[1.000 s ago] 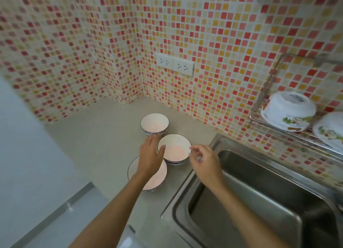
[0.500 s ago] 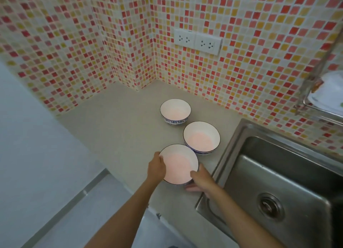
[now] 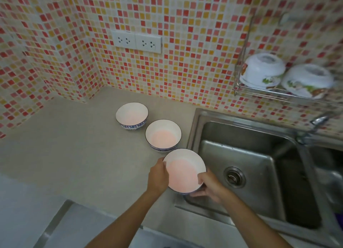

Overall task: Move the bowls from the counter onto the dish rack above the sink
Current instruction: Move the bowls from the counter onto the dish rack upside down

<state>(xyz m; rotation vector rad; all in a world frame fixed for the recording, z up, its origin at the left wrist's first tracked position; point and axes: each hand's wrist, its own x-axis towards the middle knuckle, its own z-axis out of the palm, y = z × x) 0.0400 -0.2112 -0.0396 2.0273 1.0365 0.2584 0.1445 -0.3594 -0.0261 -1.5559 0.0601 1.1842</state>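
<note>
Now lifted off the counter (image 3: 78, 155) and carried toward the sink's (image 3: 241, 155) near corner: nearest bowl (image 3: 183, 171), gripped by left hand (image 3: 157, 177) and right hand (image 3: 209, 184) at opposite sides. Meaning 1 transfer to the dish rack (image 3: 259, 91) getting underway. Holding nothing visible: all 3 bowls. Waiting on counter: middle bowl (image 3: 163, 134), far bowl (image 3: 132, 115). Sitting upturned in rack: 2 white bowls (image 3: 263, 69).

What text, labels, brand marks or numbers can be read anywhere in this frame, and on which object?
None can be read.
Held bowl, two counter bowls: patterned bands only, no lettering.
Upturned rack bowls: painted pictures, no words.
Wall sockets: no marking visible.
Sink: no legible stamp.
</note>
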